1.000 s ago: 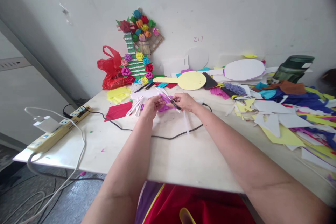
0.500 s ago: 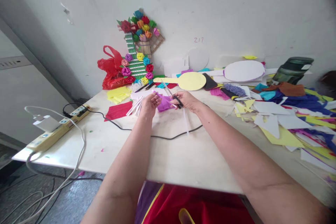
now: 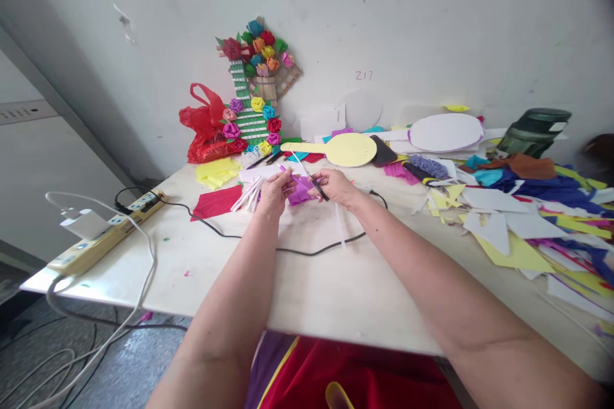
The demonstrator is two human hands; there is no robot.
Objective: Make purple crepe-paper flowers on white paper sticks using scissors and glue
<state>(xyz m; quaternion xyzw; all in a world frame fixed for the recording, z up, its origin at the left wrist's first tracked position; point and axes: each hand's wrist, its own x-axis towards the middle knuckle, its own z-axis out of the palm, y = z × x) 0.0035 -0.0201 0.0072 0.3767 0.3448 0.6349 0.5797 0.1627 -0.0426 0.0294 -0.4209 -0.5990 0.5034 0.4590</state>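
Note:
Near the middle of the table, my right hand (image 3: 334,186) is closed around the black handles of a pair of scissors (image 3: 307,170), whose blades point away and to the left. My left hand (image 3: 279,190) pinches a narrow purple paper strip (image 3: 284,170) between thumb and fingers. Purple crepe paper (image 3: 301,192) lies between the two hands, just below the blades. Several white paper rolls (image 3: 248,194) rest beside my left hand, partly covered by it. A pale translucent stick (image 3: 340,227) lies below my right hand.
A black cable (image 3: 307,253) curves across the table to a power strip (image 3: 115,230) at left. Behind are a red bag (image 3: 204,128), a paper-flower guitar (image 3: 249,118) and a yellow paddle-shaped cutout (image 3: 350,149). Paper scraps (image 3: 503,204) and a green bottle (image 3: 535,131) stand right.
My right hand has shifted slightly left with the scissors, whose blades now look closer together. My left hand stays almost in place with the purple strip.

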